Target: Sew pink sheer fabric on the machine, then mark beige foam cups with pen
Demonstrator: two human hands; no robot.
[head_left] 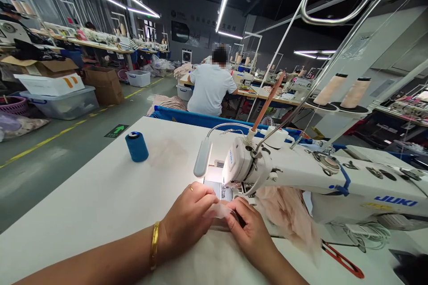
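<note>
Both my left hand (187,213) and right hand (254,236) pinch thin cloth (220,210) near the sewing machine (294,169); moving it needs, I judge, steady fingers.

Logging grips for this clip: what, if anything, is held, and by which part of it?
A sheer, pale fabric piece, pinched at its far edge between the fingers of the left hand and right hand.

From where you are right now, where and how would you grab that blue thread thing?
I'd wrap my fingers around the middle of the blue thread spool, coming from the left or the near side. It stands upright, and its round body should suit a curved hand. Thin pale cloth lies on its right, so that side looks less handy.
</note>
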